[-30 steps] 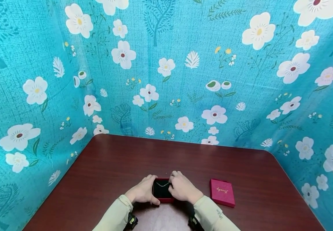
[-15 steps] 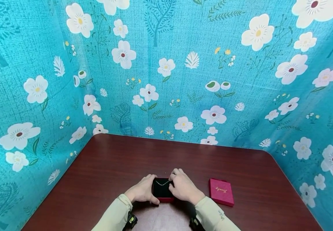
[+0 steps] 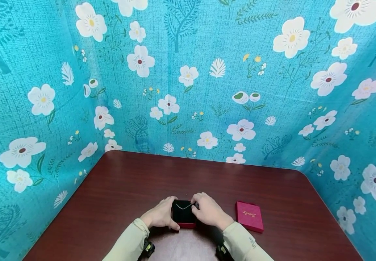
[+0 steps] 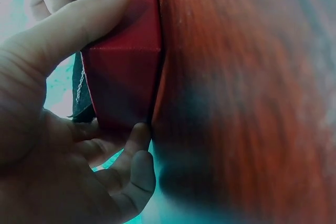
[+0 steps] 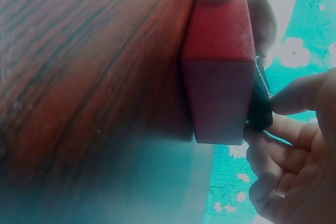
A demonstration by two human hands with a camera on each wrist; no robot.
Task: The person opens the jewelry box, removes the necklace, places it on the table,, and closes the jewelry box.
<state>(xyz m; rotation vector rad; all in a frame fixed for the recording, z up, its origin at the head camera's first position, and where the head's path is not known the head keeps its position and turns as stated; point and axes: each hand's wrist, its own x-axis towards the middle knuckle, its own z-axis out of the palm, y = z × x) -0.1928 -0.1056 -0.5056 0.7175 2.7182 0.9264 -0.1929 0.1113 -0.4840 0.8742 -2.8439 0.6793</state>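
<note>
Apparently right hand (image 3: 210, 212) pinches black insert (image 3: 183, 213); left hand (image 3: 160, 214) grips box (image 4: 123, 85).

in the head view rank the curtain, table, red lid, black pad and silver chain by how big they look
1. Curtain
2. Table
3. Red lid and black pad: close in size, and the right hand covers part of the pad, so unranked
4. Silver chain

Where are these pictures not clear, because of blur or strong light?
Head view: pale glare on the red-brown wood-grain table near the bottom edge; left wrist: table blurred, the red rectangular box sharper, upper left washed out; right wrist: table blurred, with teal haze at lower left.
</note>
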